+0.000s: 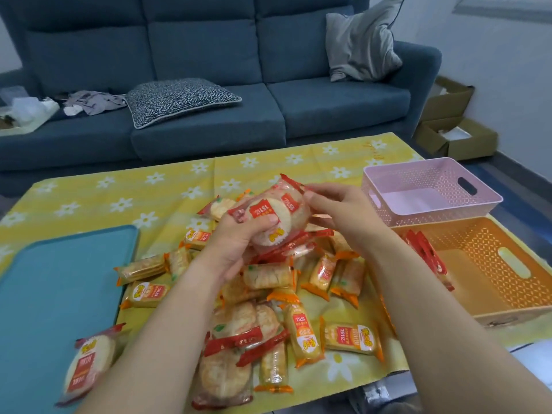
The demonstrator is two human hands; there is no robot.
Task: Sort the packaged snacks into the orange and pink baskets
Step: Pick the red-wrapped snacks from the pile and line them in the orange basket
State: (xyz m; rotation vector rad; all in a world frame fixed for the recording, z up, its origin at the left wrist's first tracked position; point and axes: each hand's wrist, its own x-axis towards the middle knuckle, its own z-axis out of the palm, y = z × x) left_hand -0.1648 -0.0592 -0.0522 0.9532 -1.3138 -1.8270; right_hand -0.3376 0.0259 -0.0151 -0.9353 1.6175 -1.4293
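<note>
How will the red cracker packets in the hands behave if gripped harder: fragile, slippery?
Probably fragile: the red cracker packets show thin round crackers that a hard squeeze could snap. Their glossy film looks slippery; the left hand and right hand both grip them.

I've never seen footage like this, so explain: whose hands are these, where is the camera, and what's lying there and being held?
No machine here: a person sorts snacks by hand; the one picture comes from a head-worn camera looking down. The left hand grips clear, red-edged packets of round rice crackers from below; the right hand pinches their right end. Below, a pile of orange-edged and red-edged snack packets lies on a yellow flowered cloth. On the right stand a pink plastic lattice basket, nothing visible inside, and an orange lattice basket holding red packets. A teal tray lies left.
</note>
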